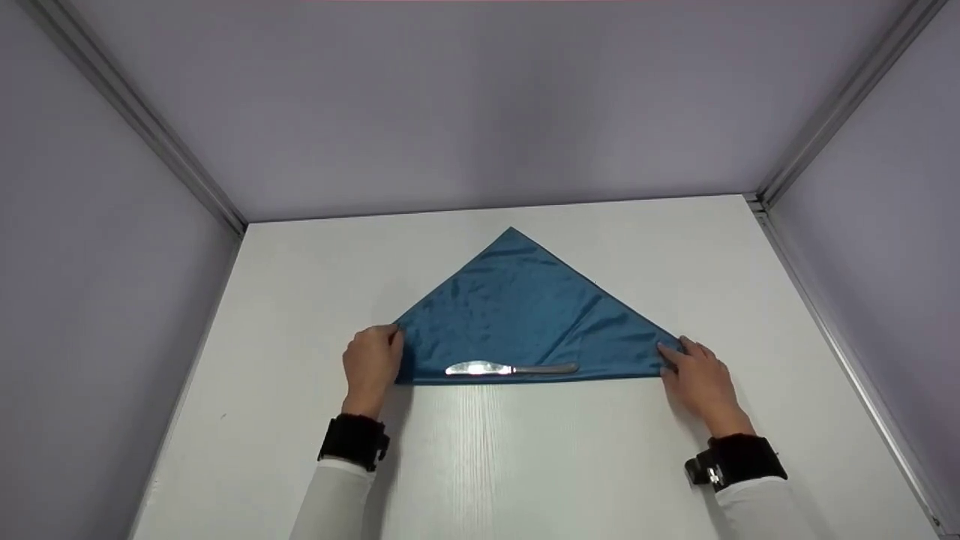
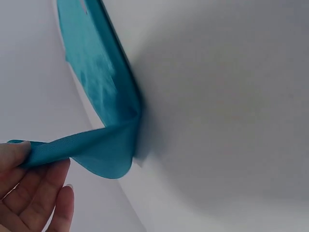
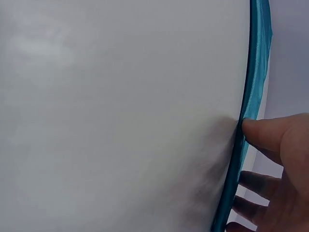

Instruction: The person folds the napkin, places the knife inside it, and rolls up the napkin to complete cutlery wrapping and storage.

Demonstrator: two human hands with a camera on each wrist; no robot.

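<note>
While the blue napkin (image 1: 525, 307) lies as a triangle on the white table (image 1: 525, 465), the left hand (image 1: 371, 365) pinches its left corner, the right hand (image 1: 701, 382) pinches its right corner; a knife (image 1: 510, 368) rests along the near edge.

Blue satin napkin (image 1: 525, 307), folded into a triangle, lies flat, apex pointing away. Silver butter knife (image 1: 510, 368) rests along the napkin's near folded edge.
</note>
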